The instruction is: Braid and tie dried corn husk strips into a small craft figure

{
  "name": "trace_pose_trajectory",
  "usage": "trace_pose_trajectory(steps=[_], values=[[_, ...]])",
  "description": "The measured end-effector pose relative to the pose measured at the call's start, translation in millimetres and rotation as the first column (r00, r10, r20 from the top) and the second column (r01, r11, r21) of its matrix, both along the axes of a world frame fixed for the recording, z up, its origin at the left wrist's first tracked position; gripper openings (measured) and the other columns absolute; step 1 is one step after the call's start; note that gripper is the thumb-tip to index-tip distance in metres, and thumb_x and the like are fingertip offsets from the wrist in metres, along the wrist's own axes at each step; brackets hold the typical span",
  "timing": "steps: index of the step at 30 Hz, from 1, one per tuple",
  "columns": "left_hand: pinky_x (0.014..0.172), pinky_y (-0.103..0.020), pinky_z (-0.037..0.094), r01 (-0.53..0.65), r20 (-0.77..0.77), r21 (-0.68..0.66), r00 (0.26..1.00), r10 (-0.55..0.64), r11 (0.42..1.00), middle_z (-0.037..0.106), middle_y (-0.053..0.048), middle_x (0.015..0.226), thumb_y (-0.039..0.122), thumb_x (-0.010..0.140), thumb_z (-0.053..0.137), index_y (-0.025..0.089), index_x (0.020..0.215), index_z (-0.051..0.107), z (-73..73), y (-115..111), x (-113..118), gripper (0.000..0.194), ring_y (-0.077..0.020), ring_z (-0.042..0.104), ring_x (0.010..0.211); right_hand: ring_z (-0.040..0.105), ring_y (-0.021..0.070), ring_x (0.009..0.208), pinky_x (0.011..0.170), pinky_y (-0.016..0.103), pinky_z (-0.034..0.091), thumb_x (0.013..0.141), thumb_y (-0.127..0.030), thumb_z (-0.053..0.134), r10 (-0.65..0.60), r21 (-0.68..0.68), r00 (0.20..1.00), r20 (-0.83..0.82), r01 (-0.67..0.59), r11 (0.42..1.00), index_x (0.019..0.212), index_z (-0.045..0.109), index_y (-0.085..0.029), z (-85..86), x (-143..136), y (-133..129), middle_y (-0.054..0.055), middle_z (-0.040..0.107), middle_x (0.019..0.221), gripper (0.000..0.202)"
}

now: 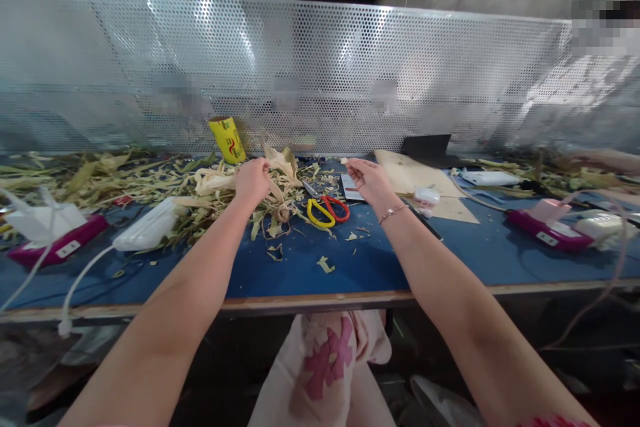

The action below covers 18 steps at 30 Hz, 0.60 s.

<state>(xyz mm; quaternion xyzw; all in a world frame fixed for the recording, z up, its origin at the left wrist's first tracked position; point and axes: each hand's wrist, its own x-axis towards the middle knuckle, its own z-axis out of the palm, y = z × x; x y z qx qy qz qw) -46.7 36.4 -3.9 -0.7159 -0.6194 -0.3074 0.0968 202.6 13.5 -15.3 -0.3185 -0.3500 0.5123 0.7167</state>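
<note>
My left hand (253,180) is closed among pale dried husks (281,163), its fingers curled on the husk material and partly hidden by the back of the hand. My right hand (369,180) is raised to the right with thumb and fingers pinched on a small pale scrap (344,161). Between the hands lie scissors (327,211) with one yellow and one red handle loop, blades pointing up and left. A small ball of twine (283,213) rests below the husks. Under my right hand a white card (351,188) lies partly covered.
Heaps of dried leaves (90,177) cover the left. A yellow tube (228,140) leans near the perforated metal screen (340,73). Purple power strips (547,230) and a white charger block (145,225) stand on the blue table (300,273). Brown cardboard (415,177) lies right; another person's hand (607,161) is farther right.
</note>
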Motion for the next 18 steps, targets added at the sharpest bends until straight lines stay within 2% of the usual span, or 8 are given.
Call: trace_pose_trajectory(steps=[4,8,12,18], values=[[0.086,-0.044,0.037,-0.117,-0.139,-0.129,0.985,0.099,0.985,0.062,-0.013,0.103,0.023,0.071,0.046,0.019,0.094,0.063,-6.5,2.8,-4.3,0.028,-0.0301,0.053,0.1,0.058,0.0046,0.059,0.066,0.012,0.052,0.067,-0.007,0.062,-0.021,-0.005,1.0,0.005,0.021,1.0,0.058,0.061,-0.014,-5.1,4.6,6.3,0.001,0.063,0.063,0.012],[0.087,-0.049,0.035,-0.155,-0.22,-0.22,0.97,0.106,0.963,0.064,-0.014,0.098,0.022,0.071,0.046,0.02,0.087,0.066,-10.6,4.4,-6.9,0.026,-0.0328,0.052,0.102,0.059,0.0059,0.061,0.07,0.016,0.053,0.065,-0.009,0.065,-0.043,-0.005,0.999,0.014,0.043,0.999,0.059,0.06,-0.016,-8.4,7.2,11.2,0.0,0.063,0.062,0.011],[0.087,-0.05,0.033,-0.153,-0.208,-0.243,0.973,0.103,0.958,0.065,-0.014,0.096,0.017,0.07,0.047,0.019,0.082,0.066,-8.7,2.8,-7.7,0.023,-0.0327,0.052,0.101,0.059,0.0051,0.06,0.07,0.015,0.053,0.065,-0.009,0.065,-0.038,-0.005,0.999,0.024,0.038,0.999,0.058,0.06,-0.016,-7.8,6.7,10.7,-0.001,0.062,0.062,0.011],[0.088,-0.048,0.035,-0.156,-0.224,-0.219,0.969,0.106,0.963,0.064,-0.012,0.098,0.014,0.066,0.052,0.02,0.087,0.065,-5.8,1.3,-7.6,0.025,-0.0319,0.053,0.101,0.058,0.0042,0.058,0.064,0.012,0.052,0.067,-0.005,0.061,-0.03,-0.03,0.999,-0.014,0.03,0.999,0.056,0.06,-0.015,-3.4,3.6,4.5,-0.001,0.061,0.059,0.015]])
